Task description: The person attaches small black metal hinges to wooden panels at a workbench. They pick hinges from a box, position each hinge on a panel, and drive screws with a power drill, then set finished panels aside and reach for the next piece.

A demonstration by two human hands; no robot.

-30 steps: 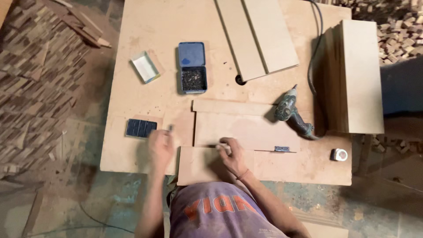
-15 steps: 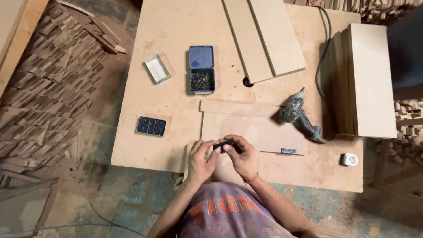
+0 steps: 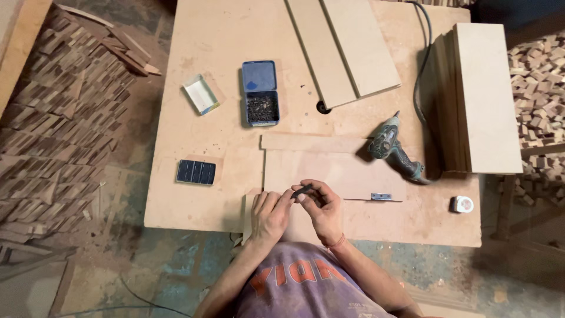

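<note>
Head view: both hands pinch a small dark piece below the open blue tin.

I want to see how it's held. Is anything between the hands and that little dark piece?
No. Both the left hand and right hand pinch the small dark piece directly with their fingertips, just above the flat board. Nothing sits between them.

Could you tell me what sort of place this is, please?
Most likely a woodworking shop: boards lie on a dusty worktable, a corded drill sits beside them, and wood offcuts are piled on the floor.
</note>
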